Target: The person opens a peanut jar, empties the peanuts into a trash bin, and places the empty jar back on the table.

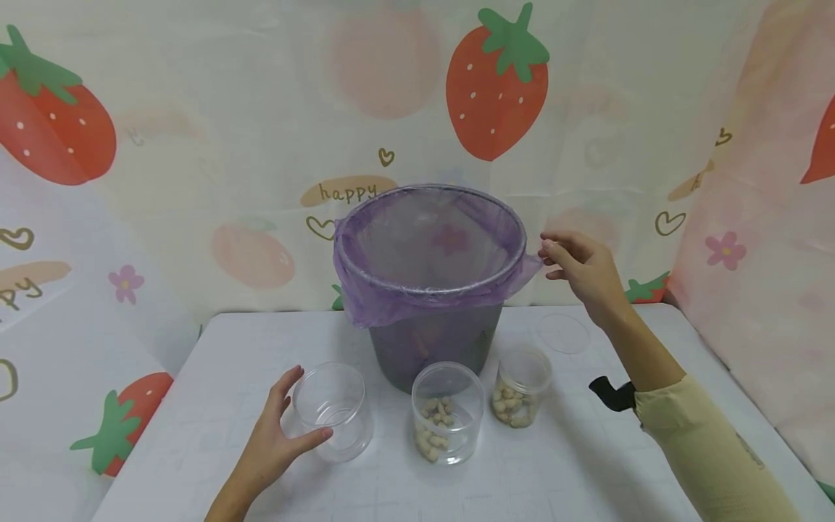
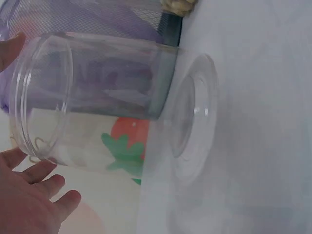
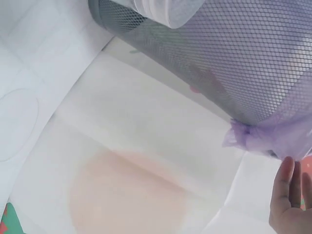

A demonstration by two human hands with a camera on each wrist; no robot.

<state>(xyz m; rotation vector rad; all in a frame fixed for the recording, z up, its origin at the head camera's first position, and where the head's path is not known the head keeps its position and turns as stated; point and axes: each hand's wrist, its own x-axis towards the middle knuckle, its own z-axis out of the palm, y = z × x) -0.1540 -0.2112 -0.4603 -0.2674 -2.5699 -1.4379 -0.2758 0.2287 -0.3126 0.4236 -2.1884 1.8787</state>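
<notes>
A purple plastic bag (image 1: 385, 304) lines a grey mesh trash can (image 1: 433, 341), its edge folded over the rim. At the can's right side my right hand (image 1: 583, 272) pinches a drawn-out corner of the bag, also visible in the right wrist view by the fingers (image 3: 287, 183). My left hand (image 1: 274, 435) is spread about an empty clear plastic jar (image 1: 342, 428), thumb in front and fingers at the left near its rim; firm contact cannot be told. In the left wrist view, the jar (image 2: 107, 83) lies between thumb and fingers.
An uncovered clear jar (image 1: 450, 428) with peanuts stands in front of the can. Right of it is a smaller container (image 1: 522, 384) of peanuts. A thin clear disc (image 1: 565, 334) lies behind on the white table (image 1: 522, 486). A strawberry-print cloth (image 1: 261, 145) hangs behind.
</notes>
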